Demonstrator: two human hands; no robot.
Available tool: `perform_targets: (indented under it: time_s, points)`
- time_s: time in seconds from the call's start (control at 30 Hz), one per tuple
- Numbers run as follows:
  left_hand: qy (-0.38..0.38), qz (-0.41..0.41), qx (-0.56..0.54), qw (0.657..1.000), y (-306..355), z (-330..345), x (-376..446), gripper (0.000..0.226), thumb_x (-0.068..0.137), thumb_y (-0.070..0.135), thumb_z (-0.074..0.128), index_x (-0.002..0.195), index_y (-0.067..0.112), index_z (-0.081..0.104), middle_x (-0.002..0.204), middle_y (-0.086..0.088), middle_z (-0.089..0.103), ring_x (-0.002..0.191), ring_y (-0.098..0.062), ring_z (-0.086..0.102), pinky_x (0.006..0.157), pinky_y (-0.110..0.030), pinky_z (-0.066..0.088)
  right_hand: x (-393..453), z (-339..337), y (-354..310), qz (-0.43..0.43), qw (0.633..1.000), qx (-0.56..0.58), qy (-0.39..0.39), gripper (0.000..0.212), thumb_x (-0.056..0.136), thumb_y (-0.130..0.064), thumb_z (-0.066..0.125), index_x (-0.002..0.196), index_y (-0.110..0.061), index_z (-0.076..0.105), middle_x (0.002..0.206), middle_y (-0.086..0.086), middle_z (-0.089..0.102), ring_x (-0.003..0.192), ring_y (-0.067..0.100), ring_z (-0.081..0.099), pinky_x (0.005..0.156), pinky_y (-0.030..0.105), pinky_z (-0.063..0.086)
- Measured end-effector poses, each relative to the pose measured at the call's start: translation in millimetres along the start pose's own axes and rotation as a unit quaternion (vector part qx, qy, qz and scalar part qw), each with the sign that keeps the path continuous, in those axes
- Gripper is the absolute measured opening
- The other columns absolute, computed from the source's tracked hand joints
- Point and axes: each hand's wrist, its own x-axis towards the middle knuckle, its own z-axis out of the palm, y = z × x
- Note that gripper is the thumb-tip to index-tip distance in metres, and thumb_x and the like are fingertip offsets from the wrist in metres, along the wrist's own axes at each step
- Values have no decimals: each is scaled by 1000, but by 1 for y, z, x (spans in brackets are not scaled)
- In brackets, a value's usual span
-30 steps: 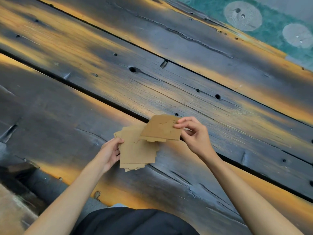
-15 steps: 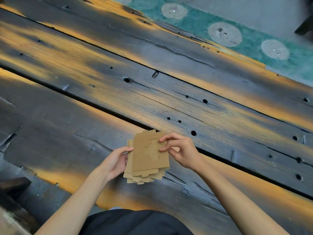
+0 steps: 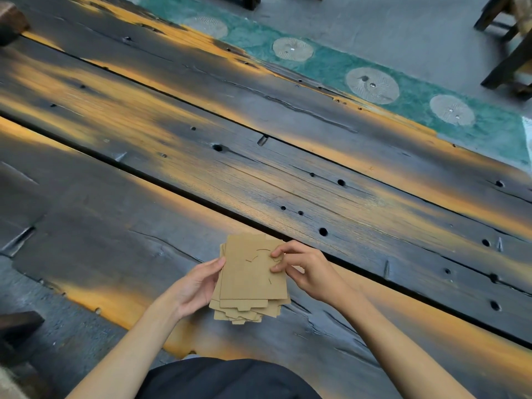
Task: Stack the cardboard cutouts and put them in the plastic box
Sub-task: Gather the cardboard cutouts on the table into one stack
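The person is squaring up a stack of cardboard cutouts (image 3: pixel 252 279), low and centre in the frame, just above the dark wooden tabletop (image 3: pixel 288 174). To do this step well, I judge the loose sheets should be tapped or nudged until their edges line up, since the lower edges are fanning out unevenly, with notched tabs showing at several levels. Pressing lightly from both sides while letting the sheets slide would likely settle them; squeezing hard could bend the thin card or lock the misalignment in.

The left hand (image 3: pixel 197 286) is cupping the stack's left edge, thumb lying along the side and fingers going underneath out of sight, so it is closed around the pile. The right hand (image 3: pixel 305 272) is pinching the top sheet at its right edge, fingertips (image 3: pixel 275 252) touching the face of the card beside some curved cut lines. The two hands are apart, with the stack between them and touching both.

No plastic box is showing anywhere in view, so the person will need to locate it before the stack can go in. Beyond the tabletop's far edge, in the upper right of the frame, a green patterned strip (image 3: pixel 417 90) is running along the floor.
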Motion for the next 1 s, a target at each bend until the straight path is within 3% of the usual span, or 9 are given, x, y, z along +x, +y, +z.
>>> perform_targets:
  time_s: [0.1,0.23,0.37,0.47,0.6,0.67,0.73,0.87,1.0]
  points:
    - [11,2,26,1000,-3,0,-3,63,88,30,74,141,1,56,145,-27,55,130,-42,53,108,-54,48,-3,-1,-2,-4,1000,-9,-1,24,90,5,66,90,-15,80,117,-5,67,111,7,64,95,17,47]
    - [53,7,50,997,-6,3,-2,57,85,22,71,133,-6,60,122,-24,69,96,-30,73,75,-39,63,-8,-6,-6,5,1000,-24,-17,32,86,11,60,91,-14,80,120,-5,68,113,9,64,98,23,49]
    - [79,18,89,993,-14,8,3,33,97,10,57,126,-5,66,125,-30,69,96,-30,74,75,-39,63,-17,1,-13,65,998,9,25,40,80,8,54,89,-20,80,126,-12,68,121,-2,58,104,26,45]
    - [93,26,105,990,-18,13,5,32,101,7,50,125,-6,65,118,-26,72,95,-29,74,74,-39,63,-27,7,-20,130,985,84,79,47,82,6,49,95,-29,78,140,-19,58,132,-6,48,108,22,42]
    - [126,40,77,988,-24,19,10,31,101,5,47,124,-9,63,108,-21,76,94,-28,75,72,-39,63,-45,12,-22,205,938,235,150,54,88,-5,48,128,-39,63,150,-15,49,137,1,46,107,29,46]
    - [148,54,52,986,-27,22,13,30,101,4,47,123,-9,63,107,-21,77,92,-27,75,71,-39,64,-56,17,-25,256,900,313,165,52,89,-29,61,138,-43,49,147,-16,50,126,-3,55,99,25,51]
    - [160,70,25,984,-32,25,16,25,100,4,50,116,-5,66,115,-25,75,92,-28,76,72,-40,64,-65,26,-28,315,864,366,142,68,80,-46,77,140,-44,43,137,-16,54,116,-3,62,89,24,57]
    - [139,82,-16,987,-50,37,19,27,98,-1,51,123,4,63,121,-22,73,98,-28,76,75,-40,64,-80,47,-30,351,823,426,133,66,78,-19,87,131,-34,50,116,-3,75,102,12,74,72,28,61]
    - [96,67,-12,993,-66,38,14,49,94,-7,57,132,23,54,125,-18,73,114,-35,71,87,-44,62,-92,48,-23,317,863,347,185,61,79,-10,85,128,-31,55,117,-7,74,107,11,71,83,27,60]
